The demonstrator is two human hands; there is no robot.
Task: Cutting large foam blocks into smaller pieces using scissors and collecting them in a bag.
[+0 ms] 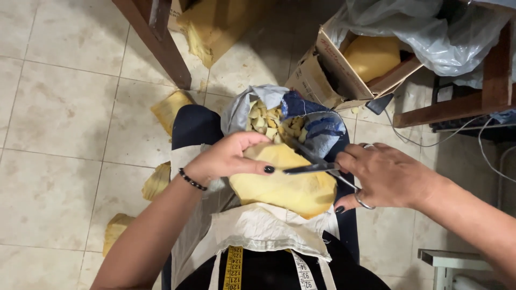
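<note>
Yellow foam piece [285,185] lies on the lap, long axis left-right, gripped at its upper left edge by the left hand [228,158]. Right hand [387,174] grips scissors [314,164], blades parted, tips pointing left over the foam.

Scissor handles [352,185] inside the right hand [389,177]; foam block's [285,185] near edge behind cloth [263,228].

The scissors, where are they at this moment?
In the head view, the scissors are right of centre, in the right hand, blades across the yellow foam piece that the left hand holds over the lap.
</note>
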